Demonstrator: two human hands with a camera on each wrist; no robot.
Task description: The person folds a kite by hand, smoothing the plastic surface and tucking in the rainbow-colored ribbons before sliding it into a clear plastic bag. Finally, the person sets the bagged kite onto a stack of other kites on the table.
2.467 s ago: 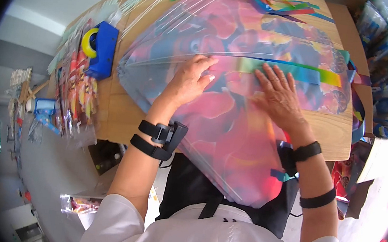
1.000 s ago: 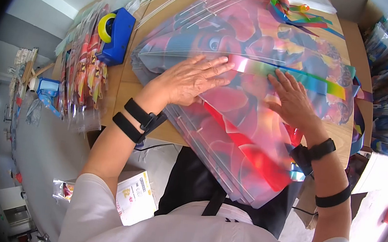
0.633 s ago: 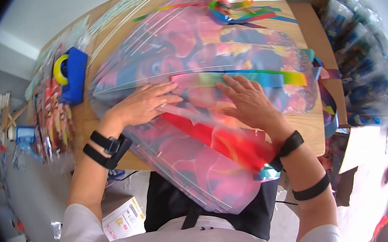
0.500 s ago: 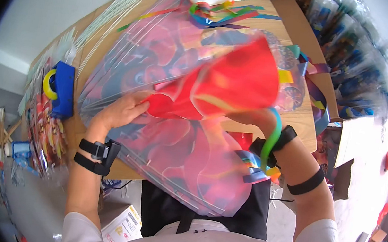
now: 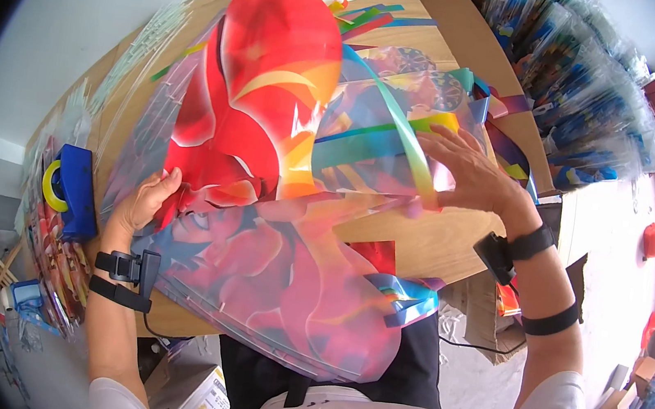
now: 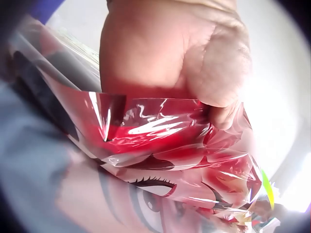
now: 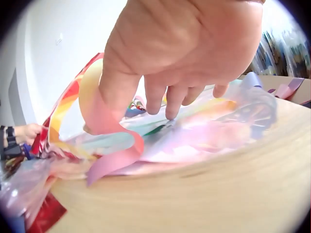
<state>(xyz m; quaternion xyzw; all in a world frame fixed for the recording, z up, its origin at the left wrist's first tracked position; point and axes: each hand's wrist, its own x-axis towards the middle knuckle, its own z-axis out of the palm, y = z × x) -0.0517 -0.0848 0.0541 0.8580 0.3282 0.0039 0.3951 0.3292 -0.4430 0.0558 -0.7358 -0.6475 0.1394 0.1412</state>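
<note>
My left hand [image 5: 148, 199] grips the lower left edge of a glossy red printed plastic sheet [image 5: 267, 64], its thumb on top. This sheet stands raised and folded over toward the far left. In the left wrist view the creased red film [image 6: 165, 121] bunches under the hand, above a printed eye. My right hand [image 5: 472, 174] is spread with fingers extended over the pile's right side. A rainbow ribbon [image 5: 394, 110] hangs from the red sheet and, in the right wrist view, the ribbon [image 7: 121, 162] curls by the thumb. Translucent printed sheets [image 5: 276, 280] with thin rods lie below.
A blue tape dispenser [image 5: 81, 193] and bagged printed pieces [image 5: 62, 244] lie at the table's left. Thin white rods [image 5: 137, 47] lie at the far left, loose ribbons [image 5: 373, 18] at the back. A cardboard box [image 5: 465, 40] and hanging bagged goods [image 5: 574, 88] stand right.
Both hands lay on the translucent sheets. The red sheet has since come up and swung over to the far left, with the left hand holding it. The right hand has moved off rightward.
</note>
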